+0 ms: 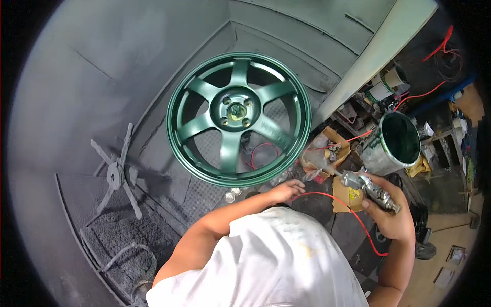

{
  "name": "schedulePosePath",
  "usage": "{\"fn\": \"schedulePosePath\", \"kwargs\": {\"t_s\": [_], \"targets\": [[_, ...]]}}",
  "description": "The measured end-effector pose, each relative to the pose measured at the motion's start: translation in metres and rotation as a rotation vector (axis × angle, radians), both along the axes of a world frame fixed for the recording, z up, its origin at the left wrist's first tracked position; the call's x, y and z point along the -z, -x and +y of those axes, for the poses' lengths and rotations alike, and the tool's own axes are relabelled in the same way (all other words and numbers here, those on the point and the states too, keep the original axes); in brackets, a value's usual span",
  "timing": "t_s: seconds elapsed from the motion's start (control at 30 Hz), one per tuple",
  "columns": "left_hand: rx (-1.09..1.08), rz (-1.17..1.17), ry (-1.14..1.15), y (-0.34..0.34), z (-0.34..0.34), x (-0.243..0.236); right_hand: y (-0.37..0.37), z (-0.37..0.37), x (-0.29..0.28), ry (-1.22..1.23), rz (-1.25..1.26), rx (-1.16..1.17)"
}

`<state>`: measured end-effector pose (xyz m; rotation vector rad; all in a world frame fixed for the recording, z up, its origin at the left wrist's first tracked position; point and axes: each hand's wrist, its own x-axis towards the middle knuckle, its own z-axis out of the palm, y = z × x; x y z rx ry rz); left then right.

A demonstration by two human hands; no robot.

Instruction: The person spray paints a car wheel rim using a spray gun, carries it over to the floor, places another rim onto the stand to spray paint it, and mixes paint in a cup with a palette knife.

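Observation:
A glossy metallic green car wheel rim [241, 153] with six spokes is held up facing me; its support is hidden behind it. My right hand [394, 212] is wrapped round the metal body of a spray gun [371, 188], to the right of the rim and apart from it. On top of the gun sits a round metal paint cup [376, 153], coated dark green inside. A faint blur shows in front of its nozzle. Below the rim's lower edge, my left hand [287, 191] has its fingers curled at a red air hose [353, 212], which trails off to the right.
To the left stands a grey, paint-crusted stand with crossed arms [116, 175]. Grey booth walls [102, 66] close in the left and back. An open cardboard box [332, 140] sits behind the gun. Cluttered shelves [450, 133] line the right side, past a pale post [376, 59].

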<state>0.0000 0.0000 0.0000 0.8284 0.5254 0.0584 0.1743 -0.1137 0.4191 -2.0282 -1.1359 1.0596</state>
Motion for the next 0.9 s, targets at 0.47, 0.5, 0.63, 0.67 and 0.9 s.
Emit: {"fn": "schedulePosePath", "kwargs": {"t_s": [0.47, 0.5, 0.63, 0.67, 0.9], "targets": [[-0.815, 0.269, 0.566, 0.11, -0.023, 0.032, 0.051, -0.009, -0.011, -0.008, 0.296, -0.212], [-0.834, 0.267, 0.558, 0.116, -0.018, 0.029, 0.053, -0.005, -0.012, -0.027, 0.277, -0.242], [-1.216, 0.205, 0.421, 0.126, 0.001, 0.017, 0.059, 0.019, -0.008, -0.075, 0.241, -0.398], [-1.267, 0.192, 0.405, 0.132, 0.001, 0.014, 0.065, 0.024, -0.007, -0.058, 0.256, -0.428], [-1.282, 0.135, 0.284, 0.149, 0.007, -0.008, 0.123, 0.086, -0.001, -0.157, 0.271, -0.569]]}}
